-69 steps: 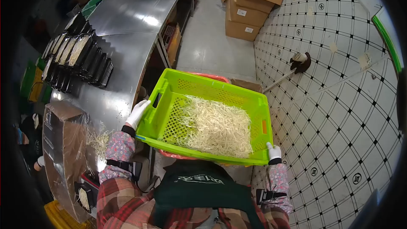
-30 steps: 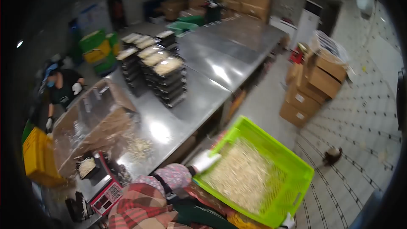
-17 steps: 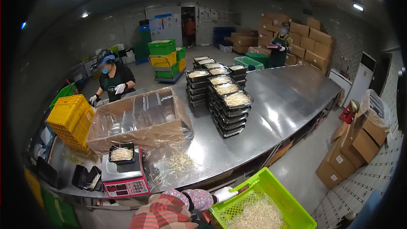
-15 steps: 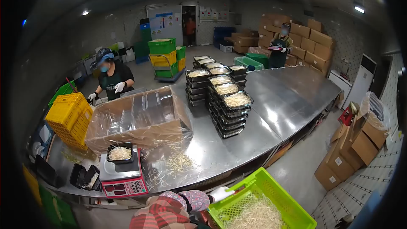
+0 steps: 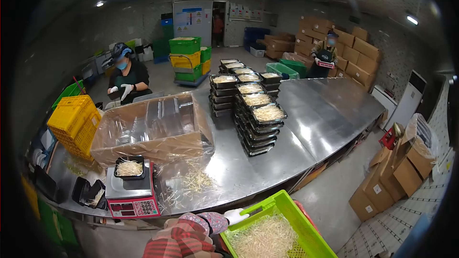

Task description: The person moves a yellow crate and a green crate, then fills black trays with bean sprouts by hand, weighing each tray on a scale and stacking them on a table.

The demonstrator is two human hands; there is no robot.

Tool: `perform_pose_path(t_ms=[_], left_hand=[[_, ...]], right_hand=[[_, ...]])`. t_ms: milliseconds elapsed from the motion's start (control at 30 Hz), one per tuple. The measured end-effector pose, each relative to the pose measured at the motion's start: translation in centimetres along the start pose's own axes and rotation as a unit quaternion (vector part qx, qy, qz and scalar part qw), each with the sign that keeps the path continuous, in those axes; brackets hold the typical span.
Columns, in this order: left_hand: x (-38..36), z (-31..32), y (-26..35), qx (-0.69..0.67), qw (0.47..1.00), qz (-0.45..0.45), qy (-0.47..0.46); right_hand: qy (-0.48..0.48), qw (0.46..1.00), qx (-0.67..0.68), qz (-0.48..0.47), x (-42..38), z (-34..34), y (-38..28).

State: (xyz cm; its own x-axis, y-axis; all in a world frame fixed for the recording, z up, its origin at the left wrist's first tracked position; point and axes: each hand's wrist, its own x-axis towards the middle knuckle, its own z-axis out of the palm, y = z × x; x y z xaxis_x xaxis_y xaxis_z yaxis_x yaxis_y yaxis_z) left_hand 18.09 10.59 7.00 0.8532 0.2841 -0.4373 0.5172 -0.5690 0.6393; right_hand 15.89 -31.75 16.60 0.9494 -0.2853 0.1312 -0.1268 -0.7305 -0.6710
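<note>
My left hand (image 5: 235,216), in a white glove, is closed on the rim of a lime-green plastic crate (image 5: 306,220) beside the handle slot, at the bottom of the view. Pale bean sprouts (image 5: 265,239) fill the crate's floor. My right hand is out of sight. On the steel table (image 5: 330,114), left of the crate, a black tray (image 5: 129,167) of sprouts rests on a red-and-silver scale (image 5: 131,193). Loose sprouts (image 5: 196,181) lie scattered to the scale's right.
Stacks of filled black trays (image 5: 258,110) stand mid-table. A plastic-lined cardboard box (image 5: 153,129) and yellow crates (image 5: 74,126) sit at left. One co-worker (image 5: 126,74) handles a dark tray across the table; another (image 5: 325,57) carries a pink box. Cartons (image 5: 392,181) lean at right.
The green crate and my left hand have shifted slightly left and down in view, with the crate turned a little. The left co-worker's hands have come together; the far co-worker now faces forward.
</note>
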Motion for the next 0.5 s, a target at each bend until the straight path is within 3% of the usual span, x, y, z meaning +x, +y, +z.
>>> perform_pose_path(t_ms=[100, 167, 200, 400, 500], left_hand=[[2.7, 1.9, -3.9, 0.044, 0.999, 0.019, 0.018], [3.2, 2.3, -4.9, 0.136, 0.988, -0.066, -0.009], [3.3, 2.6, -5.4, 0.136, 0.988, -0.067, -0.008], [1.7, 2.3, -5.5, 0.099, 0.994, -0.03, 0.041], [1.0, 2.4, -5.1, 0.126, 0.988, 0.062, 0.069]], right_hand=[[0.004, 1.0, -0.003, 0.0, 0.1, 0.1, -0.2], [0.006, 1.0, -0.008, -0.006, 0.2, 0.3, -0.2], [0.008, 1.0, -0.008, -0.008, 0.2, 0.3, -0.3], [0.016, 0.999, -0.024, -0.02, 0.3, 0.6, -0.5], [0.026, 0.999, -0.034, -0.031, 0.5, 0.8, -0.8]])
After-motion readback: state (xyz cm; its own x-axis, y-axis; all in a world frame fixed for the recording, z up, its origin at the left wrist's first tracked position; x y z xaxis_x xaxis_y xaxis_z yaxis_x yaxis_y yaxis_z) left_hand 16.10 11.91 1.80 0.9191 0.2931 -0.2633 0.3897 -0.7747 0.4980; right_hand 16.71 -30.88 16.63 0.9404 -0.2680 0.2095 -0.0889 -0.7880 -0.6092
